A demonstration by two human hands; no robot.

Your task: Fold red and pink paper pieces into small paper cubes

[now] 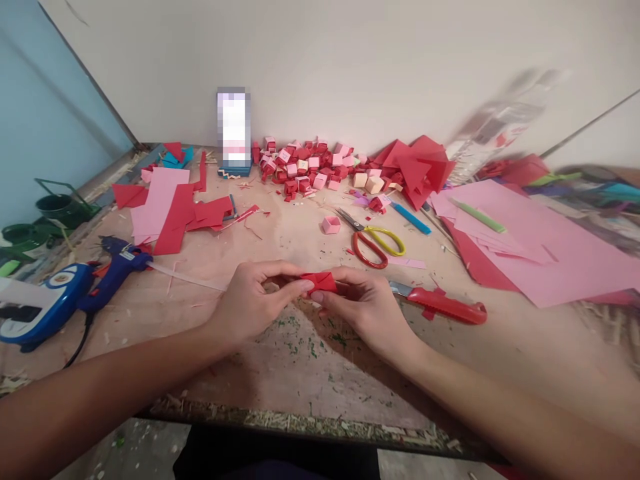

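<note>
Between my two hands is a small folded piece of red paper (pixel 320 281), held above the middle of the wooden table (pixel 280 380). My left hand (pixel 257 297) pinches its left end between thumb and fingers. At the other end, my right hand (pixel 367 303) grips it the same way, both thumbs on the near side. Diagonal creases cross the paper's face. A small pink folded paper box (pixel 331 225) sits just beyond my hands. Scissors with red and yellow handles (pixel 377 245) lie past my right hand, and a red-handled knife (pixel 445 305) lies to its right.
Many small red and pink folded paper pieces (pixel 310 163) are heaped along the wall beside an upright phone (pixel 233 127). A blue glue gun (pixel 113 273) lies at left near cut paper (pixel 163 207). Pink sheets (pixel 540 233) and a blurred plastic bottle (pixel 500 127) are at right.
</note>
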